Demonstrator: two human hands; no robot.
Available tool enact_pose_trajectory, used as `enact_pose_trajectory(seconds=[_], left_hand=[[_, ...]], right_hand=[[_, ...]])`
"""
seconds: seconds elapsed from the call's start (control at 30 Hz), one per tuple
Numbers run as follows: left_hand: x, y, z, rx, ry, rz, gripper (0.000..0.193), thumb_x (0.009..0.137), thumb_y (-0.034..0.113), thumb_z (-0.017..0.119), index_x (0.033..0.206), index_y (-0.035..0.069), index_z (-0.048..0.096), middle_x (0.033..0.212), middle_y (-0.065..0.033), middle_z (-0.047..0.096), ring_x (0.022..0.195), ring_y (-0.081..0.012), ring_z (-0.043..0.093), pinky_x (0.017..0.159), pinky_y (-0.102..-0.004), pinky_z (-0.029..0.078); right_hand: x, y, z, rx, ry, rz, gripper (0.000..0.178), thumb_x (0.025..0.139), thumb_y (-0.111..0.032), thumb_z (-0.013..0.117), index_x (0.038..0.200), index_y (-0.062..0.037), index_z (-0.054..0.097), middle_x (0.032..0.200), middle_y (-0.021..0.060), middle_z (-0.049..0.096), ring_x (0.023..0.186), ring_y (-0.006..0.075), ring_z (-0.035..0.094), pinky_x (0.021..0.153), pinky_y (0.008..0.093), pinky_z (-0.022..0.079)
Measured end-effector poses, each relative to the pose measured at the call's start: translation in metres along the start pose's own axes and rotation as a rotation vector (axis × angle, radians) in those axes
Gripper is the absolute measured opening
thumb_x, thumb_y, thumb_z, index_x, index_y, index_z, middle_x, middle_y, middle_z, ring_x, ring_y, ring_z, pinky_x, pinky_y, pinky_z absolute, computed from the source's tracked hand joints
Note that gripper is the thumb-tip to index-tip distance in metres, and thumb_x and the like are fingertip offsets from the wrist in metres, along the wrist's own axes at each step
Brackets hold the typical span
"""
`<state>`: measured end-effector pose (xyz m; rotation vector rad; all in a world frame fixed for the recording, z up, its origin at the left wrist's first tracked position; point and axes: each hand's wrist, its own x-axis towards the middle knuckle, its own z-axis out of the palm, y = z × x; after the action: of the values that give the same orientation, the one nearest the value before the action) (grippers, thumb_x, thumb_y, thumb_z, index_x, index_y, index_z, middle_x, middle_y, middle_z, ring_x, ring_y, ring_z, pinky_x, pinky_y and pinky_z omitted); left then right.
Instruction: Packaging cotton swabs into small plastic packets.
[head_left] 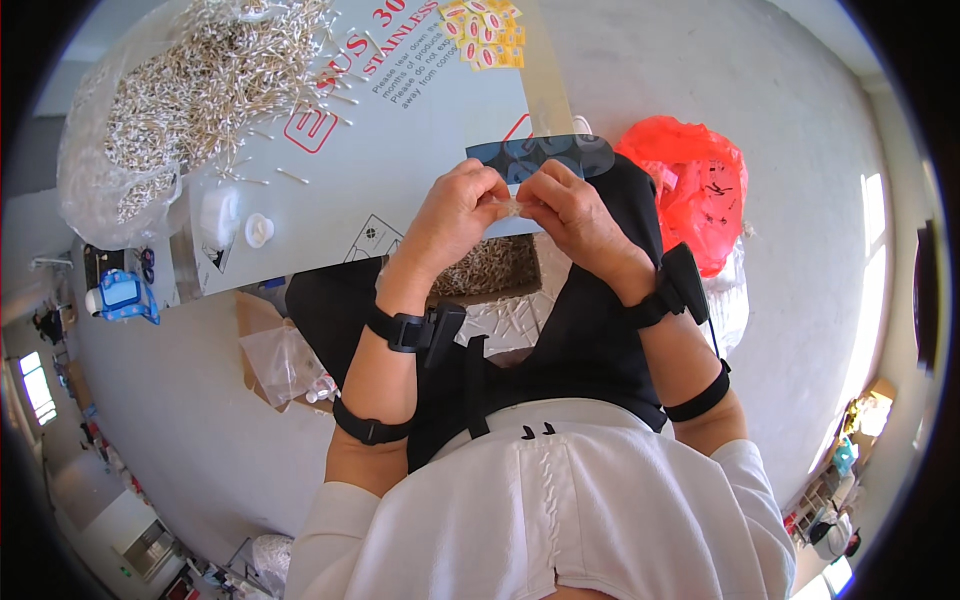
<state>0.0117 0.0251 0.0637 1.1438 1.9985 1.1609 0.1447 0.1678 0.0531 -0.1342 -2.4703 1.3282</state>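
Both hands meet over the near edge of the table. My left hand [464,208] and my right hand [574,212] are closed, fingertips pinched together on a small, pale, see-through thing [514,208]; its kind is too small to make out. Just beyond the fingers lies a dark bluish film sheet [540,152] with rounded shapes on it, at the table's edge. Below my hands, between my legs, an open cardboard box [537,262] holds many cotton swabs [488,268]. More loose swabs show on a pale surface [520,318] in front of it.
A large clear bag [85,190] spills a heap of cotton swabs [190,100] over the table [330,190]. Yellow-and-white packets [487,35] lie far right. A white container [219,215] and round lid [259,230] stand left, near a blue pack [124,296]. Right is a red plastic bag [690,190].
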Motion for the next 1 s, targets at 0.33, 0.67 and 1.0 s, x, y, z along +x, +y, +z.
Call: enact_pose_trajectory(seconds=[0.33, 0.67, 1.0], left_hand=[[-0.007, -0.004, -0.006, -0.040, 0.039, -0.193, 0.013, 0.076, -0.002, 0.070, 0.073, -0.002, 0.058, 0.064, -0.0014, 0.054, 0.059, -0.0096, 0.050, 0.054, -0.0269, 0.041], [0.000, -0.014, -0.009, -0.091, -0.026, -0.240, 0.011, 0.075, -0.003, 0.069, 0.074, -0.001, 0.058, 0.064, -0.0001, 0.055, 0.059, -0.0079, 0.048, 0.053, -0.0259, 0.040], [-0.011, -0.003, 0.003, 0.363, 0.149, 0.233, 0.013, 0.076, -0.003, 0.067, 0.081, 0.001, 0.056, 0.080, -0.0101, 0.055, 0.075, -0.0274, 0.059, 0.065, -0.0368, 0.048]], right_hand=[[0.008, -0.002, 0.002, -0.075, -0.030, 0.028, 0.012, 0.080, 0.000, 0.066, 0.086, -0.0008, 0.056, 0.083, 0.0130, 0.052, 0.073, 0.0315, 0.057, 0.064, 0.0372, 0.046], [0.019, 0.005, -0.001, -0.042, -0.139, 0.176, 0.012, 0.077, -0.004, 0.066, 0.077, 0.0010, 0.056, 0.078, 0.0141, 0.057, 0.076, 0.0327, 0.058, 0.067, 0.0403, 0.046], [0.014, -0.002, 0.004, -0.248, -0.063, -0.110, 0.014, 0.079, -0.004, 0.065, 0.084, -0.0037, 0.052, 0.083, 0.0124, 0.053, 0.078, 0.0347, 0.059, 0.066, 0.0416, 0.048]])
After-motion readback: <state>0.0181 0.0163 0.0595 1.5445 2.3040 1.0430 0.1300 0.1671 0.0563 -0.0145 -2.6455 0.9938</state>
